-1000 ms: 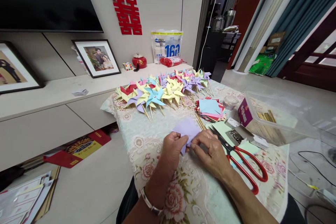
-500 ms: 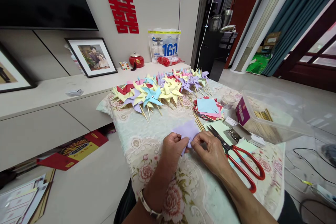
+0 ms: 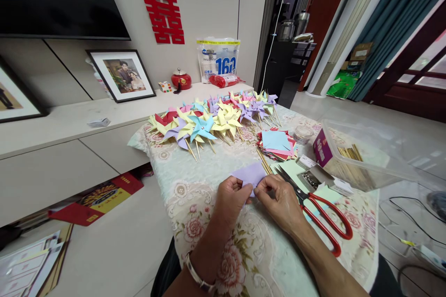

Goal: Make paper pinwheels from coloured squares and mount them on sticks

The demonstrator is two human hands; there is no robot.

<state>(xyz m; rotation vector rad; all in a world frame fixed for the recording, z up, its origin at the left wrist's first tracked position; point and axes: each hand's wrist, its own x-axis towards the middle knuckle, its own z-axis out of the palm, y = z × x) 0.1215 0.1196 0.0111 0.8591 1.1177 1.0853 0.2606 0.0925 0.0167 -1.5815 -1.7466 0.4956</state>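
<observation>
A piece of purple paper (image 3: 251,174) is held between my two hands over the near part of the table. My left hand (image 3: 232,195) pinches its lower left side, thumb on top. With thumb and fingertips, my right hand (image 3: 277,197) grips the paper's lower right edge. Part of the sheet is hidden behind the fingers. Just right of my right hand lie red-handled scissors (image 3: 315,204), blades partly apart, on pale green paper (image 3: 291,169). Thin wooden sticks (image 3: 265,161) lie beyond my fingertips.
Paper pinwheels (image 3: 204,127) of several colours cover the table's far side. A stack of coloured paper squares (image 3: 277,143), a small round container (image 3: 303,134), an open box of metal pins (image 3: 313,180) and a clear plastic bin (image 3: 365,162) with sticks stand to the right.
The purple paper has turned slightly between my fingers, and the corner that hung below my fingertips no longer shows. Both hands stay in nearly the same place.
</observation>
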